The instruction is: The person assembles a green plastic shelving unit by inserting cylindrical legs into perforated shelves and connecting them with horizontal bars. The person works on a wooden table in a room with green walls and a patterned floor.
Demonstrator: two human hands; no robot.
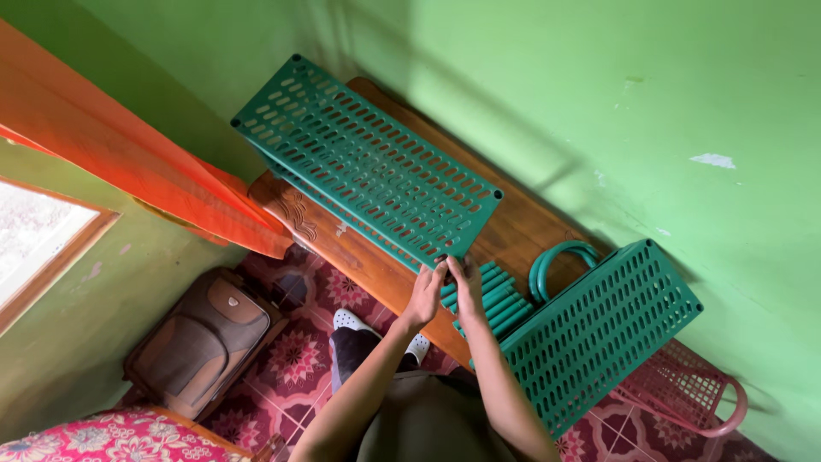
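Observation:
A green perforated plastic shelf panel [368, 162] lies flat on a wooden table [513, 227] against the green wall. My left hand [425, 295] and my right hand [467, 287] meet at the panel's near corner, fingers pinched on its edge. Just beyond my hands lie several green plastic tubes [496, 299] side by side. A second green perforated panel [599, 329] rests tilted to the right of them.
A green ring-shaped handle [560, 257] lies behind the second panel. A pink plastic basket [684, 389] sits at the right. A brown suitcase [201, 342] stands on the patterned tile floor, an orange curtain [128, 162] hangs at left, and a window is beside it.

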